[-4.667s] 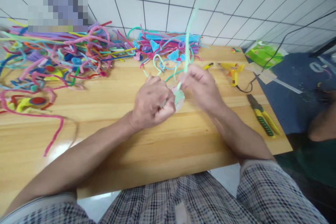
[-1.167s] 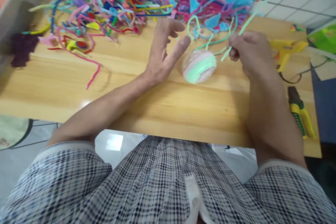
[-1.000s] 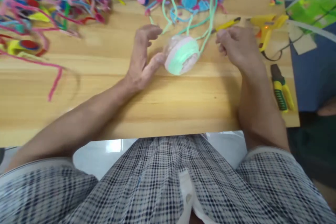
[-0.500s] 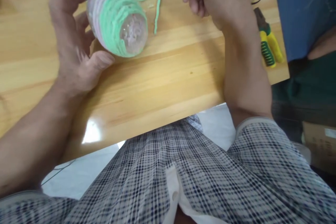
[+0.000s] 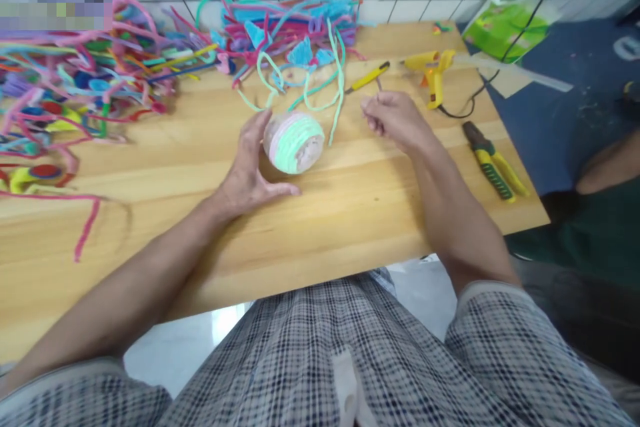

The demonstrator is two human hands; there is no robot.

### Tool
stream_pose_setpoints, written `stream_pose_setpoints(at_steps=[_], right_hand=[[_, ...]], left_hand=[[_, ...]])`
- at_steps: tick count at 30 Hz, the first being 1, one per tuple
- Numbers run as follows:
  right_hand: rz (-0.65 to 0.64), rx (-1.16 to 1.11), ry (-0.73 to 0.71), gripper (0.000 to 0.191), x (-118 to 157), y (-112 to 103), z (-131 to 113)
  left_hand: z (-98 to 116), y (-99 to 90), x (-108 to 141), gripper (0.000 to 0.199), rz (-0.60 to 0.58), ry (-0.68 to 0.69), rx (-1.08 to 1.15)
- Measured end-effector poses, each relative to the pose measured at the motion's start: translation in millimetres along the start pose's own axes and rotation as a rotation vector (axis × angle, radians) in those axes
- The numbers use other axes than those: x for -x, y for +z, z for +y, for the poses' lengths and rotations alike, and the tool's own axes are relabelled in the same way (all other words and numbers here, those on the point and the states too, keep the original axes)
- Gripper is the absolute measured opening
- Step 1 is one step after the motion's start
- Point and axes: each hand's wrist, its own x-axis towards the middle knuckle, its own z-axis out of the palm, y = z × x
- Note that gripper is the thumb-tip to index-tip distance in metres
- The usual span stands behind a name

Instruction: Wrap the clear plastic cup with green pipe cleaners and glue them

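Note:
A rounded clear container (image 5: 295, 142), wrapped in pale purple and mint green pipe cleaner, rests against my left hand (image 5: 253, 170). The fingers of that hand curve behind it and the thumb is stretched out below. My right hand (image 5: 393, 117) is closed in a pinch above the wood, near a yellow utility knife (image 5: 369, 77); a thin dark stick (image 5: 379, 83) shows just above its fingers, and whether they hold it is unclear. Loose mint green pipe cleaner (image 5: 337, 103) curls on the table behind the container.
Piles of coloured pipe cleaners (image 5: 115, 67) cover the left and back of the wooden table (image 5: 310, 233). A yellow glue gun (image 5: 434, 77) with its cord and yellow-green pliers (image 5: 493, 163) lie at the right. Another person's arm (image 5: 610, 157) shows at the right edge.
The view has pulled back and tilted up, showing the pipe cleaner piles, the wall and the glue gun. The container remains at my left hand; my right hand is still closed.

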Motion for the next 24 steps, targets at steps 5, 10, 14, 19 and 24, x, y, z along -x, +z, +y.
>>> stream_pose_setpoints(at_steps=[5,10,14,19,24], right_hand=[[-0.022,0.218,0.019,0.038,-7.5,2.1,-0.9],[-0.042,0.750,-0.010,0.047,-25.1,23.3,-17.6],[-0.058,0.865,0.028,0.034,-33.0,42.8,-26.9],[-0.021,0.535,0.059,0.026,-26.0,37.9,-21.1],[-0.154,-0.362,0.145,0.022,-3.6,18.6,-18.8]], left_hand=[[9.4,0.2,-11.6,0.144,-0.005,0.075,0.014],[18.8,8.8,-27.8,0.134,-0.008,0.134,-0.048],[20.2,15.4,-32.9,0.114,0.012,0.179,-0.058],[18.2,16.8,-31.3,0.112,0.092,0.167,-0.024],[16.2,18.5,-28.8,0.113,0.124,0.088,-0.065]])
